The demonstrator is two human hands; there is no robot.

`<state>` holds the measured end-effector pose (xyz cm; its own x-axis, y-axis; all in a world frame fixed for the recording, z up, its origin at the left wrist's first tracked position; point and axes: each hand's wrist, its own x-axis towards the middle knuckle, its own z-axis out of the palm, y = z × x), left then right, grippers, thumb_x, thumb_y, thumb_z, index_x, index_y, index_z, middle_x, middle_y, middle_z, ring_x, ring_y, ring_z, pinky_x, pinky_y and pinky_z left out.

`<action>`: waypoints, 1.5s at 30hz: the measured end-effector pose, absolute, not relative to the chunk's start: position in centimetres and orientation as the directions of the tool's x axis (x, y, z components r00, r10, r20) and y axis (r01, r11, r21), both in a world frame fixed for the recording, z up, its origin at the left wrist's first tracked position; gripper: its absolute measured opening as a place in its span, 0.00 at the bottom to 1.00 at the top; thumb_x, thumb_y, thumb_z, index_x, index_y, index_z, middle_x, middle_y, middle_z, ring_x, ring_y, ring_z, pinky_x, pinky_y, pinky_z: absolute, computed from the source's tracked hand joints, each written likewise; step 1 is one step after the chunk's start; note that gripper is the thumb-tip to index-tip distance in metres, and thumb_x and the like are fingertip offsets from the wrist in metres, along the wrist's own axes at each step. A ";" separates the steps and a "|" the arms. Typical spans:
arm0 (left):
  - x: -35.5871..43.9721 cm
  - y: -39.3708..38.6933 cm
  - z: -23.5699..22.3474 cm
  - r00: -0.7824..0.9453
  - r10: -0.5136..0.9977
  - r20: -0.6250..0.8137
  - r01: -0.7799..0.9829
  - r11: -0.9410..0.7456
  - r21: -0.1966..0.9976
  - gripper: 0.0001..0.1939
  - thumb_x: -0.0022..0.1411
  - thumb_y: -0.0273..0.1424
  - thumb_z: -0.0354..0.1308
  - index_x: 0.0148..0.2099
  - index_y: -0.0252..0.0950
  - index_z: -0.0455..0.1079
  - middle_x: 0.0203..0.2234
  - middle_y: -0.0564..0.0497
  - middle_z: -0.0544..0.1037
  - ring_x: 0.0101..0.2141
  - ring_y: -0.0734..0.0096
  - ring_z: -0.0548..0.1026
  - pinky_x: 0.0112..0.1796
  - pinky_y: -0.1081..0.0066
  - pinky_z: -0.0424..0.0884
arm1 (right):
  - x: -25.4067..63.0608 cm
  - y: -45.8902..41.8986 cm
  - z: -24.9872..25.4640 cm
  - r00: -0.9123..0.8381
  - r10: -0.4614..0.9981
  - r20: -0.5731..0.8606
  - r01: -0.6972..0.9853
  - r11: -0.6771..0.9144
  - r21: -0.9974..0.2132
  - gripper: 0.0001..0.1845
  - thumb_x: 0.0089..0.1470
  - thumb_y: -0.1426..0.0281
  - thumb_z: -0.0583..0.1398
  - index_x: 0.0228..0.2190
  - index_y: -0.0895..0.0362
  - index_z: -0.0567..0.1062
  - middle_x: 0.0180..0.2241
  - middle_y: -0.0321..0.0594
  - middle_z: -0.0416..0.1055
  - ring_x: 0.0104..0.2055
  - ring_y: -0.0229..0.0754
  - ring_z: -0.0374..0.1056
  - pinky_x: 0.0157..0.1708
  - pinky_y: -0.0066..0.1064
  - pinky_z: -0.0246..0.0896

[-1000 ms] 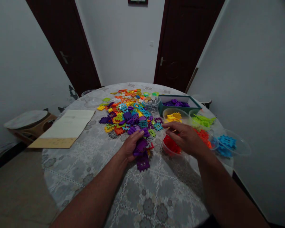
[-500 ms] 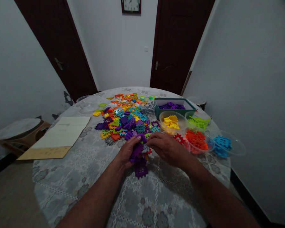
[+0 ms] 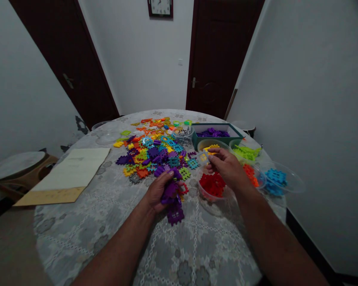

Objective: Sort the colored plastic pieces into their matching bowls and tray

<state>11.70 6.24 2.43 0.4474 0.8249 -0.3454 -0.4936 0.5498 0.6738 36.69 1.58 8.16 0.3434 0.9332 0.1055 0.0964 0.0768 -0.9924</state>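
My left hand (image 3: 159,190) is closed around a bunch of purple building pieces (image 3: 171,191), low over the near side of the table. A red piece (image 3: 183,188) shows beside that bunch. Between the thumb and fingers of my right hand (image 3: 225,165) is a grey, window-like building piece (image 3: 203,157). That hand hovers above the bowl of red pieces (image 3: 213,184) and in front of the bowl of yellow pieces (image 3: 211,147), which it partly hides. Just beyond my left hand spreads a mixed pile of coloured building pieces (image 3: 155,153).
A green box (image 3: 217,140) of purple pieces stands at the back right. Clear bowls hold grey (image 3: 183,131), lime (image 3: 247,152), orange (image 3: 250,174) and blue pieces (image 3: 276,177). Paper sheets (image 3: 73,169) lie at the left edge. A stool (image 3: 18,167) stands beyond.
My right hand has moved right and up from beside my left hand, carrying the grey piece. The bowl of red pieces is now uncovered. My left hand keeps its hold on the purple pieces.
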 end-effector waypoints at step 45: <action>11.9 6.0 2.7 0.434 0.852 -0.293 -0.475 0.493 0.729 0.13 0.61 0.29 0.71 0.43 0.36 0.70 0.30 0.53 0.80 0.27 0.64 0.84 0.22 0.72 0.80 | 40.7 5.3 12.9 0.155 0.968 0.199 0.517 0.092 -0.851 0.01 0.57 0.71 0.65 0.33 0.55 0.79 0.24 0.36 0.75 0.24 0.39 0.72 0.24 0.29 0.68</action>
